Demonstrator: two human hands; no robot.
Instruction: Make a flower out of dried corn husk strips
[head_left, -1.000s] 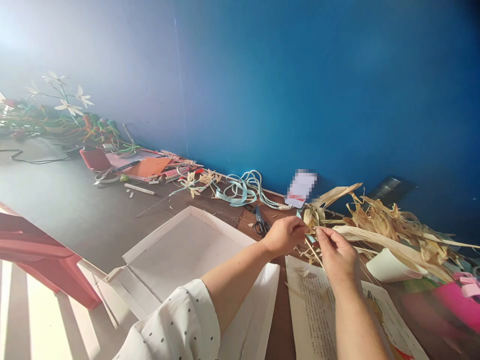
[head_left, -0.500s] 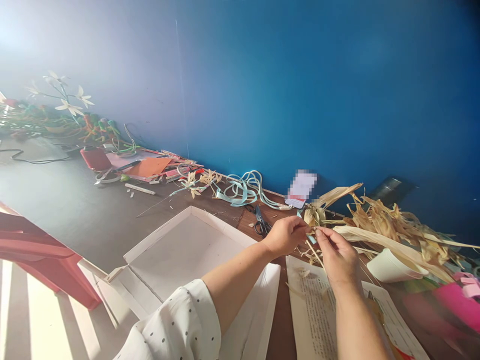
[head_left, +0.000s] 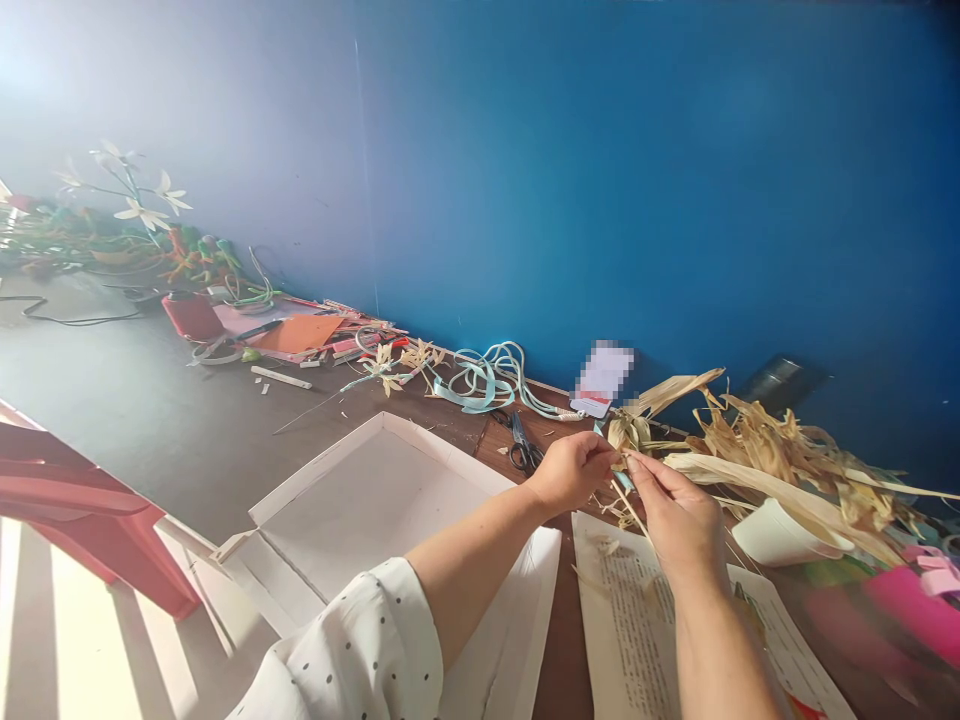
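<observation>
My left hand (head_left: pixel 576 472) and my right hand (head_left: pixel 681 515) meet over the table, fingertips almost touching. Both are closed in a pinch on something small, mostly hidden by the fingers. Just below the fingertips a thin pale stick (head_left: pixel 628 502) slants down behind my right hand; whether it is held cannot be told. Dried corn husks (head_left: pixel 750 435) lie beyond and to the right of my hands. Black-handled scissors (head_left: pixel 519 445) rest left of my left hand. Under my right hand is a printed sheet (head_left: pixel 626 610) with husk scraps on it.
A shallow white cardboard box (head_left: pixel 352 500) stands beneath my left forearm. A white cup (head_left: pixel 787 532) lies tipped at right. Along the blue wall are a coiled light-blue cord (head_left: pixel 487 375), husk flowers (head_left: pixel 390 368), orange paper (head_left: pixel 304 333) and a propped phone (head_left: pixel 604 375). A red chair (head_left: pixel 90 510) is at left.
My right hand has shifted very slightly at the fingertips, still pinching close to my left. My left hand has hardly moved.
</observation>
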